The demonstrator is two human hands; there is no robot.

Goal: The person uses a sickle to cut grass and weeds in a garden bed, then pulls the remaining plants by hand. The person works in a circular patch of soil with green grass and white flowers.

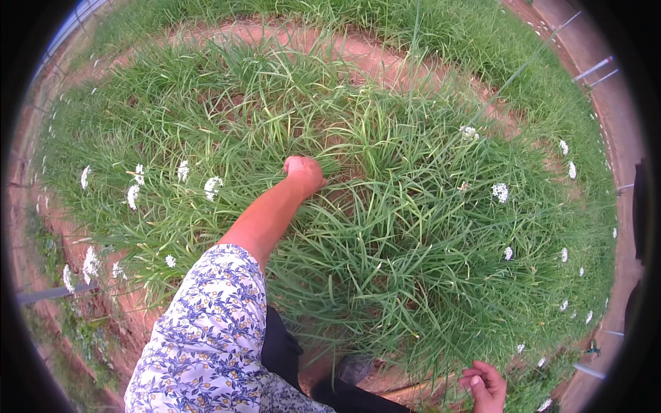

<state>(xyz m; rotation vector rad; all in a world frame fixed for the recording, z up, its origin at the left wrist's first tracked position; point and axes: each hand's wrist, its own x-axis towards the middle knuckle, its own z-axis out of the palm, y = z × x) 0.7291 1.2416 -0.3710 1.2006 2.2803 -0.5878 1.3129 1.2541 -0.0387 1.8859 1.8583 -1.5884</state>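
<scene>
My left hand (305,173) reaches out into a dense bed of long, narrow green leaves (385,220), which look like garlic chives. Its fingers are closed and point down among the blades, and leaves spread out beside the knuckles. The fingertips are hidden, so how many blades they grip cannot be seen. At the lower right, my right hand (486,389) hovers by the near edge of the bed with the palm partly turned up. Its thumb and fingers are apart, the fingers slightly bent, and nothing lies in it.
White flower heads (213,187) stand on thin stalks at the left and right, another white bloom (500,193) among them. A reddish soil strip (358,54) curves behind the bed, with more green growth beyond. My shoe (354,368) is at the near edge; a paved path (623,148) runs along the right.
</scene>
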